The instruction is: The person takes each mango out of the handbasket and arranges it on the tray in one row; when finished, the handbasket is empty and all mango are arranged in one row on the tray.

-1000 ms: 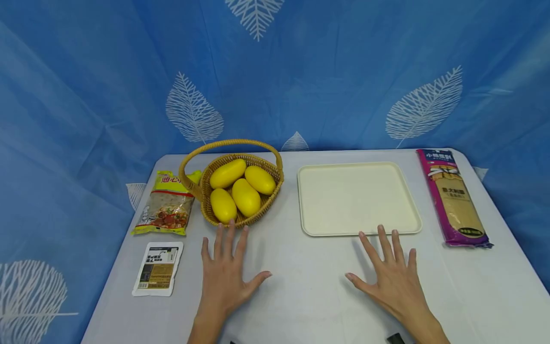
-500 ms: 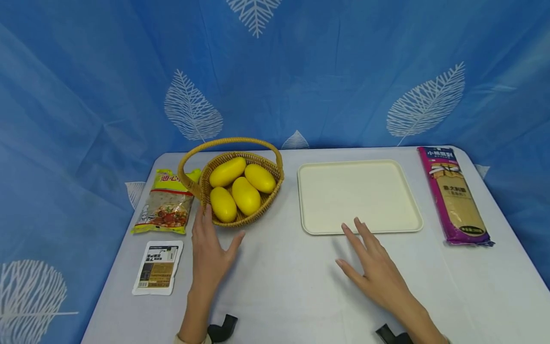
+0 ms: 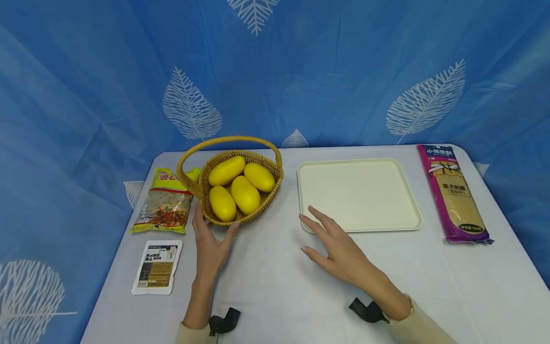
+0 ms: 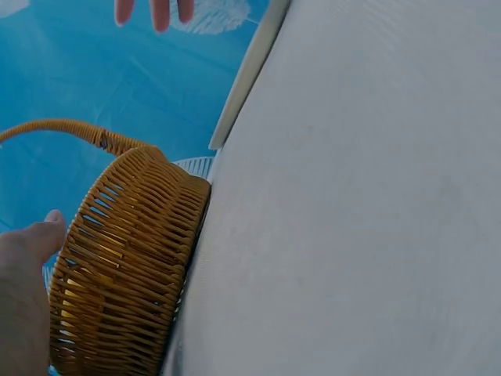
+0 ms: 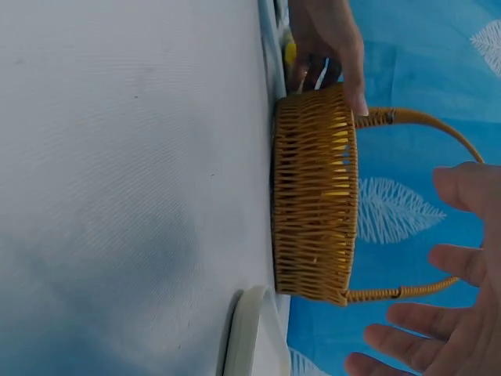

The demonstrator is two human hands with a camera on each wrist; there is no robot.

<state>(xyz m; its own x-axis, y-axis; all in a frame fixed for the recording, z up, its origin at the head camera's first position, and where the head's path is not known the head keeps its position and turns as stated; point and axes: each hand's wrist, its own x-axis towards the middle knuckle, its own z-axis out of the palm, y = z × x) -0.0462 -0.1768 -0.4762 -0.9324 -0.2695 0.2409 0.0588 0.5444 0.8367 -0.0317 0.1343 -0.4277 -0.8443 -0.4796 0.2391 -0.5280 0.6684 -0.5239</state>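
A wicker basket (image 3: 269, 198) with an arched handle holds several smooth yellow oval fruits (image 3: 246, 195), mango-like in shape. My left hand (image 3: 211, 251) is at the basket's front left, thumb spread along the front and fingers by the left side. In the left wrist view its thumb (image 4: 48, 235) is beside the basket's rim; whether it presses there I cannot tell. My right hand (image 3: 339, 251) hovers near the front left corner of a cream tray (image 3: 361, 196), fingers spread and holding nothing. The right wrist view has those fingers in front of the basket handle (image 5: 427, 117).
Left of the basket lies a yellow-topped food bag (image 3: 165, 203), with a small white-and-brown packet (image 3: 157, 267) nearer the front. A purple pack of noodles (image 3: 455, 196) lies right of the tray. A blue leaf-print curtain (image 3: 326, 71) hangs behind the white table (image 3: 275, 296).
My left hand has moved left and forward to the basket's front left side. The right hand has swung left toward the basket. Basket, tray and packs stay in place.
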